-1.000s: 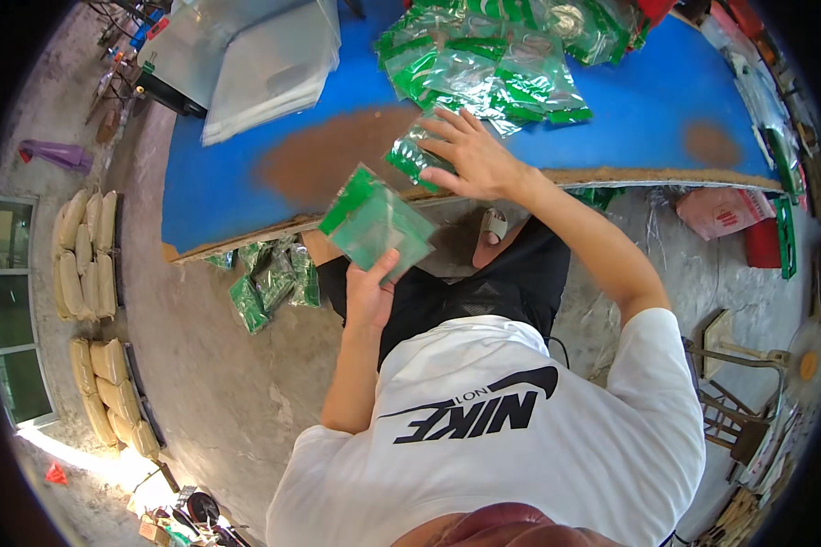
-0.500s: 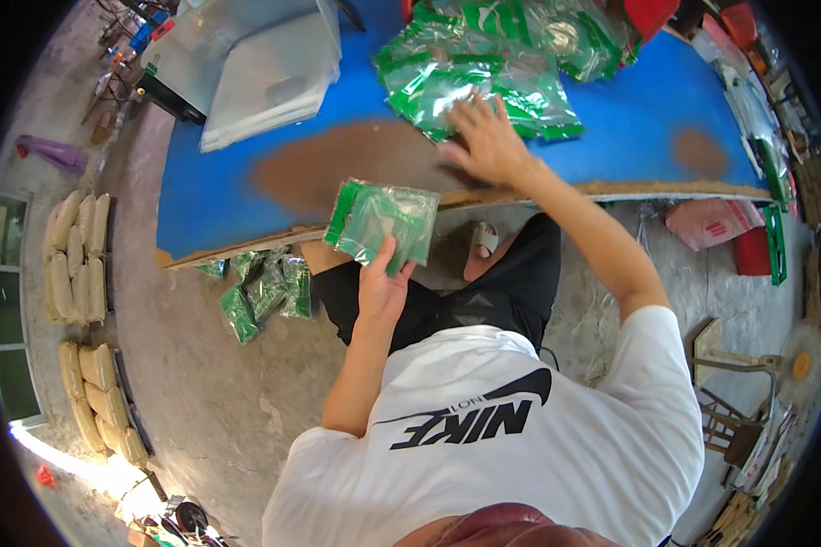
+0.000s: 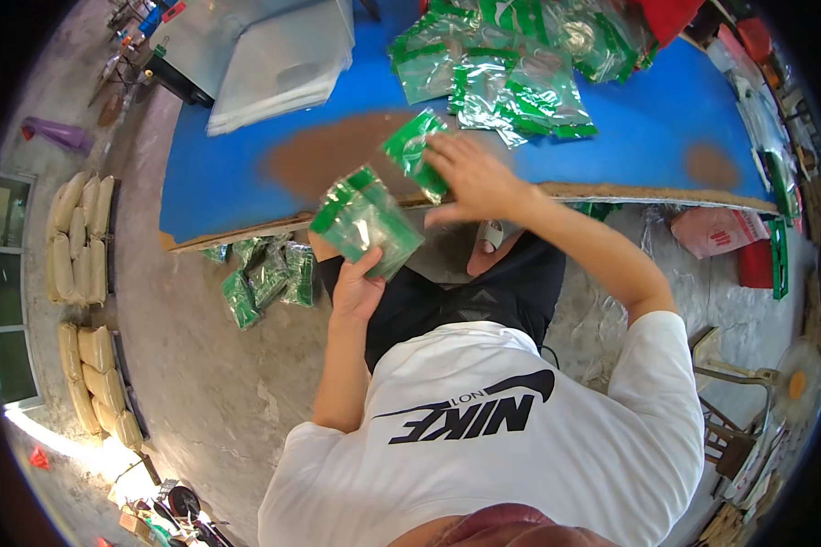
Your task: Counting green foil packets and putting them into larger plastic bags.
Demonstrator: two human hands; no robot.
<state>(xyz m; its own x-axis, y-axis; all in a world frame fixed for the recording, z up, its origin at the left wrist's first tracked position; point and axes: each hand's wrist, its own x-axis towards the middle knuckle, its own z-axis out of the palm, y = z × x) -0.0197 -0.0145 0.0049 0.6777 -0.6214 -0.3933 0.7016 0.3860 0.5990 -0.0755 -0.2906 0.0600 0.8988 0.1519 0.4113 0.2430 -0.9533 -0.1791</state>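
My left hand (image 3: 359, 290) is closed on a small stack of clear plastic bags with green bands (image 3: 367, 228), held just off the table's front edge. To the right of it, my right hand (image 3: 476, 175) grips one more green-banded plastic bag (image 3: 417, 153) by its side, slightly blurred by motion. That bag is lifted near the table edge, a short gap from the stack. Beyond both hands, a spread pile of the same green and clear bags (image 3: 547, 96) lies on the blue table (image 3: 648, 155), its bags overlapping.
A stack of clear plastic sheets (image 3: 278, 68) rests at the table's far left. Bundled green bags (image 3: 269, 278) lie on the floor under the left edge. Along the left wall stand piles of tan sacks (image 3: 82, 237). A red and white sack (image 3: 716, 231) sits below the right side.
My right hand has come back from the pile toward the left hand, bringing one bag with it. The stack in my left hand has shifted slightly left and tilted.
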